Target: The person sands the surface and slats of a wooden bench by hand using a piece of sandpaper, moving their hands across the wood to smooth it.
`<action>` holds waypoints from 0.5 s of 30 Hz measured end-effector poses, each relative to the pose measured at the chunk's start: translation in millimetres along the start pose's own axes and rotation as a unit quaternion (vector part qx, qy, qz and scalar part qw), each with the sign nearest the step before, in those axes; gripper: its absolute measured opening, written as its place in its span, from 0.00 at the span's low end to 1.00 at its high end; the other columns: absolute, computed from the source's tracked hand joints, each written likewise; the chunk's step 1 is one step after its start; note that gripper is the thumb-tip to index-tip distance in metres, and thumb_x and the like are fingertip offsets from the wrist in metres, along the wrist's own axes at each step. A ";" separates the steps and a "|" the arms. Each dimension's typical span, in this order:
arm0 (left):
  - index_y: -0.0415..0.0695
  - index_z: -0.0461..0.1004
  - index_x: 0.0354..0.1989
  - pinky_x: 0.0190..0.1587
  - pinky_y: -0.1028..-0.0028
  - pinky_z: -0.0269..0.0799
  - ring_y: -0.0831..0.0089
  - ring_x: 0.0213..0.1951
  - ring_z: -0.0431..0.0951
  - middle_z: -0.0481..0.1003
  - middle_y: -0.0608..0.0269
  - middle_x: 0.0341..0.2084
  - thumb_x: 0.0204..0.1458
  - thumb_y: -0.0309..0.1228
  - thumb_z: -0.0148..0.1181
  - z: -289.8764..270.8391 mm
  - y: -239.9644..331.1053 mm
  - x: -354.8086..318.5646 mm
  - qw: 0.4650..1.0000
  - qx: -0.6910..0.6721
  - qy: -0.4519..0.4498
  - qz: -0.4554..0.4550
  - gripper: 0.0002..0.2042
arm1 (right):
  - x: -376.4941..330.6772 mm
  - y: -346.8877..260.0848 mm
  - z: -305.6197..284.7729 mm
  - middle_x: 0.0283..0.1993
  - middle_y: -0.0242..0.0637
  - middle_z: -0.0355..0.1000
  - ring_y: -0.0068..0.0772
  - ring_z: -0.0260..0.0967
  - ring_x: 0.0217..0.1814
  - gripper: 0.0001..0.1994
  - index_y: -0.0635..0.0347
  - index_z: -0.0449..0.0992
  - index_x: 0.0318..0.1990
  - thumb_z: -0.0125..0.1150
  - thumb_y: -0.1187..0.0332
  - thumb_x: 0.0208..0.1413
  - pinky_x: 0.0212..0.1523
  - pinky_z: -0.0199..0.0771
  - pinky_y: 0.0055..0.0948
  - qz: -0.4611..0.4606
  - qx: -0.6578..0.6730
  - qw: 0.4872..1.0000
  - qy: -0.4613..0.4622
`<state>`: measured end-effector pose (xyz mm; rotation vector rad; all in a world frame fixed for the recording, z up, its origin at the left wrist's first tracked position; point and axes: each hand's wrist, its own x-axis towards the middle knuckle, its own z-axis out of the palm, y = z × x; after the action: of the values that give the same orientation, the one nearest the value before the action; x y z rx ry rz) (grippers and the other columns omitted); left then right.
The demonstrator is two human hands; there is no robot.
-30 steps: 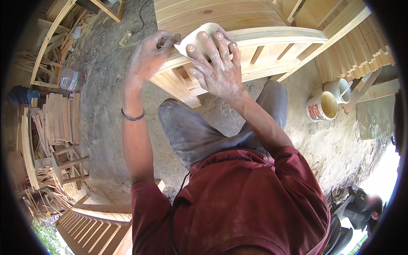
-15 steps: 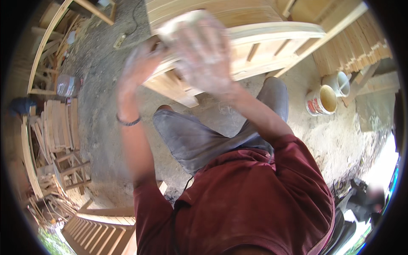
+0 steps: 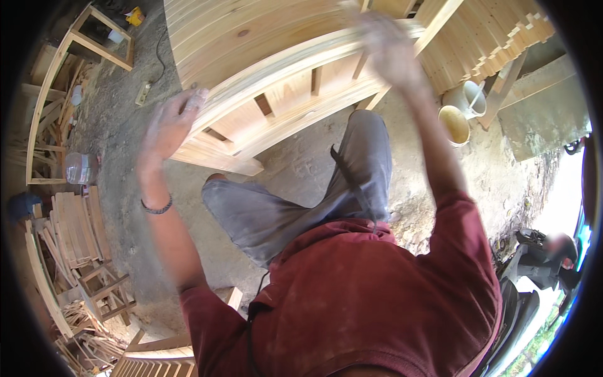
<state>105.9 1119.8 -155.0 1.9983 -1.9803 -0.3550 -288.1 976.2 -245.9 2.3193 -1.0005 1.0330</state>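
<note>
A pale wooden furniture piece stands in front of my knees, with a long curved top rail and a slotted panel below it. My left hand, dusty and with a dark bracelet at the wrist, holds the rail's left end, fingers bent over the corner. Farther right, my right hand is over the same rail near its right end. Motion smears its fingers, and whether anything is under them cannot be made out. Behind the rail lies a broad surface of joined boards.
At right stand a yellowish bucket and a white bucket, near stacked boards. Wood offcuts and a clear plastic container lie at left. A power strip rests on the floor. A slatted piece is at lower left.
My right hand has swept right along the rail, away from the left end. My left hand has come down onto the rail's left corner. The view has shifted, and a dark strip shows on my lap.
</note>
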 end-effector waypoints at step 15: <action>0.35 0.76 0.48 0.41 0.57 0.69 0.41 0.34 0.73 0.74 0.35 0.33 0.65 0.47 0.52 -1.4 -0.5 -4.3 0.999 -0.024 0.031 0.015 0.23 | -5.6 20.8 -54.8 0.60 0.37 0.77 0.42 0.74 0.61 0.17 0.58 0.79 0.56 0.59 0.68 0.59 0.68 0.69 0.42 -0.003 -0.141 0.989 -0.048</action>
<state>106.8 1124.1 -154.1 1.9256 -1.9440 -0.3258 -332.0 998.3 -213.5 2.1521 -1.0987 0.7300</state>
